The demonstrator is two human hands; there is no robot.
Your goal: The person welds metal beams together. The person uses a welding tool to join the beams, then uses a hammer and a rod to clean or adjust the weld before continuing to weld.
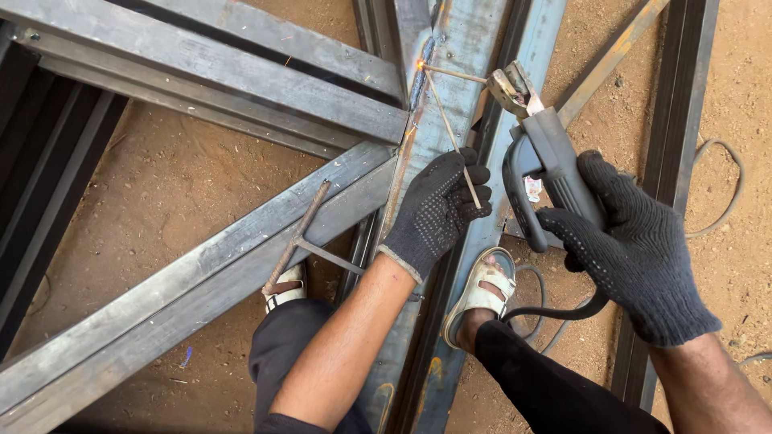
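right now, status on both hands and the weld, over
Right hand gripping electrode holder. Left hand pinching spare welding rod. Clamped electrode sparking at steel beam seam. Chipping hammer rests clear.

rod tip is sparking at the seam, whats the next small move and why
Probably ease the rod tip down along the seam. It glows at the upper end, and the joint below looks unwelded. The left hand steadies the rod while the right hand grips the holder.
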